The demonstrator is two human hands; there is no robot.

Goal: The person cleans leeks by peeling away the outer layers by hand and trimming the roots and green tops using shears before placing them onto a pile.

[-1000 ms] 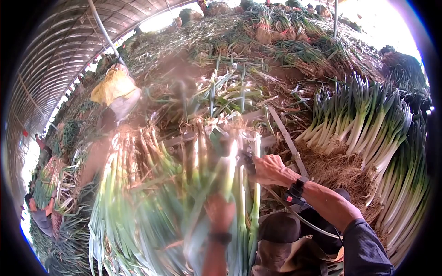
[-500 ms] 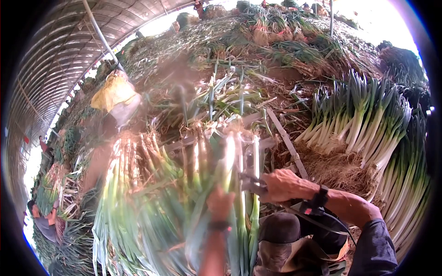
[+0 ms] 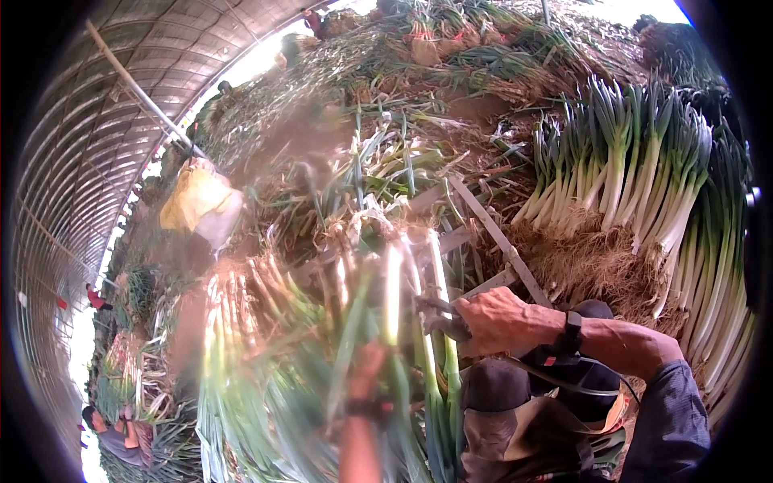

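Note:
My right hand (image 3: 498, 320) is closed round a dark hand tool (image 3: 441, 315) with a hose (image 3: 555, 385) trailing behind it. The tool's front end reaches over slim white-and-green stalks, probably leeks or large green onions (image 3: 439, 278). Blurred by motion, my left hand (image 3: 367, 364) is among the green leaves, beside a thick white stalk (image 3: 392, 294); its fingers are too smeared to read. More stalks (image 3: 216, 322) lie in a row to the left, roots away from me and leaves towards me.
Wooden slats (image 3: 499, 233) lie beyond the stalks. Cleaned leeks (image 3: 620, 161) are heaped at right, roots towards me. A yellow-and-white bag (image 3: 197, 201) hangs near a pole (image 3: 141, 97). Another person (image 3: 121, 435) works at the lower left. Loose leaves (image 3: 394, 165) litter the ground.
My view has tilted and turned slightly. My left hand has shifted a little left and down from the thick stalk. The right hand still grips the tool, at nearly the same spot.

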